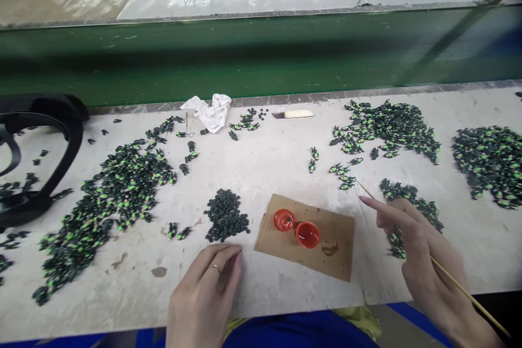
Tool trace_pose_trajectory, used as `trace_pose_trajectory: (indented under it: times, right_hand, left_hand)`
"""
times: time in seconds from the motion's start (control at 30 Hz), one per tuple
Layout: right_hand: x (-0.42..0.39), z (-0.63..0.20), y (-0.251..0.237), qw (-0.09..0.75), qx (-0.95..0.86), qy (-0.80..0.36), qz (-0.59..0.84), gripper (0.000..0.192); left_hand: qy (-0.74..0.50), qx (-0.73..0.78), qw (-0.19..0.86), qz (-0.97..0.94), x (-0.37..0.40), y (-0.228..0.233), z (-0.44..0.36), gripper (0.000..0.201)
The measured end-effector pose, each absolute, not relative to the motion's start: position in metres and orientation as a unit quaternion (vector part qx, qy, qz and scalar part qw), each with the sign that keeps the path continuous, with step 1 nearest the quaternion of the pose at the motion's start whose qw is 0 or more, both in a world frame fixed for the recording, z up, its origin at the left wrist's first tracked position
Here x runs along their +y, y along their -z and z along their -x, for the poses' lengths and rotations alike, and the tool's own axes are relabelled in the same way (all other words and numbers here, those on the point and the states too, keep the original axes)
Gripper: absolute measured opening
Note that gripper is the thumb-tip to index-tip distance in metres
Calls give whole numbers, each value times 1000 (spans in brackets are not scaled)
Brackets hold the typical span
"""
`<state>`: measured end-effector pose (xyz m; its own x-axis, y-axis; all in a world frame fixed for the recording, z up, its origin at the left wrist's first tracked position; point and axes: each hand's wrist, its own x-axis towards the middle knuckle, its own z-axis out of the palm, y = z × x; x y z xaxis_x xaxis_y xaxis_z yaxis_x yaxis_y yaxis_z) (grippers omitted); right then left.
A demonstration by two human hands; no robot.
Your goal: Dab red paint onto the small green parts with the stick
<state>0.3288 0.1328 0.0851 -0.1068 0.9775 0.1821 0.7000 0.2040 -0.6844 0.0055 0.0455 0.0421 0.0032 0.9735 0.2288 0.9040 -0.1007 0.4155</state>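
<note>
My right hand (420,255) grips a thin wooden stick (468,296), index finger stretched along it. The stick's pointed tip is at a small group of dark green-and-black figures (346,182). My left hand (206,291), with a ring on one finger, rests near the table's front edge. Its thumb and fingers are pressed together, and what they hold, if anything, is hidden. Just beyond it lies a pile of small dark round pieces (225,215). Between my hands a piece of cardboard (342,244) carries a red cup (308,235) with liquid and a red lid-like dish (284,220) holding one dark piece.
Heaps of figures lie at left (122,190), back right (391,128) and far right (491,163). A black curved frame (75,147) stands at the left edge. Crumpled white tissue (212,111) and a pale-handled knife (298,114) lie before the green barrier (244,60).
</note>
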Motion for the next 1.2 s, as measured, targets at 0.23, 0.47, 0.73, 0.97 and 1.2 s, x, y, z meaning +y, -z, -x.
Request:
trace_pose_trajectory:
  times: [0.23, 0.47, 0.73, 0.97, 1.2]
  right_hand:
    - [136, -309, -113, 375, -701, -334, 507, 26]
    - [133, -301, -109, 388, -663, -361, 529, 30]
    - [137, -296, -114, 377, -727, -326, 473, 35]
    - [140, -287, -94, 351, -785, -312, 405, 29]
    - [143, -279, -79, 307, -825, -285, 380, 27]
  left_hand:
    - [-182, 650, 73, -734, 55, -52, -1, 7]
    - [-182, 631, 62, -751, 58, -55, 4, 9]
    - [-153, 627, 57, -762, 66, -61, -4, 18]
    - [-65, 605, 64, -791, 69, -65, -3, 21]
    - [-93, 644, 144, -745, 62, -71, -12, 17]
